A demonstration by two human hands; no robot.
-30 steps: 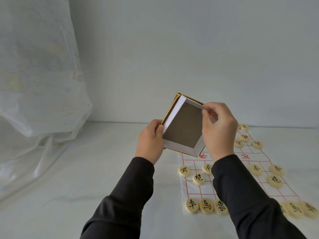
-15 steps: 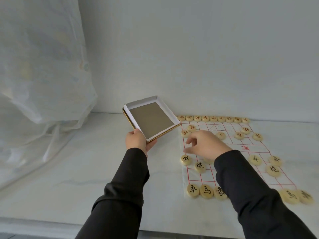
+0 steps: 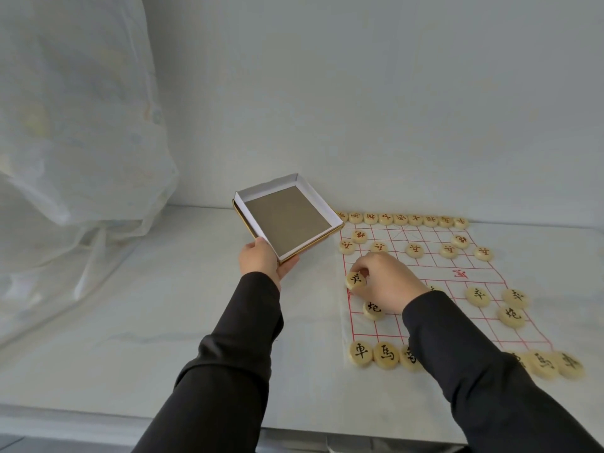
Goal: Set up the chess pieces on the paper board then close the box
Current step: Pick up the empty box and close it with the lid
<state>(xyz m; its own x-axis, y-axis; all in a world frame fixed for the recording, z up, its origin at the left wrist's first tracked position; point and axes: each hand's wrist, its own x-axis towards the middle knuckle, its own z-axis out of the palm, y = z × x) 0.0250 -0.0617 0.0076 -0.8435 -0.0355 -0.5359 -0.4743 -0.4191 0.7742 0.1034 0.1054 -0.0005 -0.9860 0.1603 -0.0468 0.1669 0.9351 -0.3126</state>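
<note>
The left hand (image 3: 261,261) is holding the empty box tray (image 3: 287,220) up off the white counter (image 3: 130,322). Its thumb is hooking over the near corner and its fingers are curling underneath. The tray is tilting open-side up, just beside the far-left corner of the paper board (image 3: 474,273).

Over on the board, the right hand (image 3: 389,281) is working. Its fingers are curling in and the fingertips are pinching a black soldier piece (image 3: 355,280) right at the board's left edge line. I can't tell from here whether the disc is clear of the paper or sitting on it.

A black cannon piece (image 3: 373,309) is lying just nearer than that soldier. The red back row (image 3: 400,219) is running along the far edge, and the black chariot (image 3: 361,353) and horse (image 3: 386,354) are sitting side by side on the near edge. The sleeve is covering the middle of the near rows, so I can't count those.

This looks to me like the tail end of the set-up, with one soldier being nudged onto its crossing. The next move calls for seating it square on the intersection without bumping the cannon. After that, the right hand needs to let go and join the tray to close the box. The box's other half isn't showing anywhere.
</note>
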